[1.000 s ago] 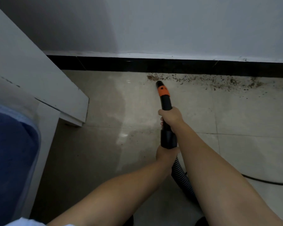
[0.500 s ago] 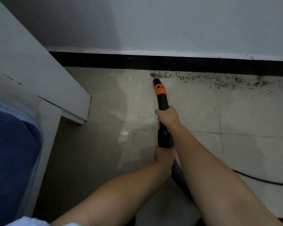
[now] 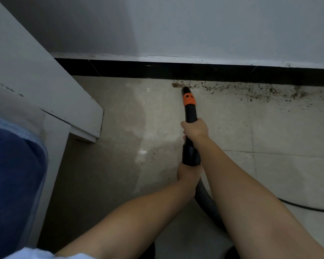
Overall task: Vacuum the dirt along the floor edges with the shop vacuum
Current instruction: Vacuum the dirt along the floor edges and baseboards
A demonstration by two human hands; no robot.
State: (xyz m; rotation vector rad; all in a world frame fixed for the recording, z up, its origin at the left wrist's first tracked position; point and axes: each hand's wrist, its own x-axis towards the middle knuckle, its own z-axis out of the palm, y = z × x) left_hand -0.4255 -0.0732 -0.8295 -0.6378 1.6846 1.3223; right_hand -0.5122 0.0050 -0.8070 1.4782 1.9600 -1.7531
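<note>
Nozzle [image 3: 190, 111], orange unlettered band [image 3: 189, 99]

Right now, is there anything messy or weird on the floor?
Yes. Brown dirt lies scattered along the black baseboard, thickest right of the vacuum nozzle. The floor left of the nozzle looks clean. Nothing looks broken.

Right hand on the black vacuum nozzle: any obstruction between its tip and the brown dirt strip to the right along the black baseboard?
Probably not. The right hand grips the black vacuum nozzle, whose tip sits at the left end of the brown dirt strip; only bare beige floor tile lies rightward along the black baseboard.
</note>
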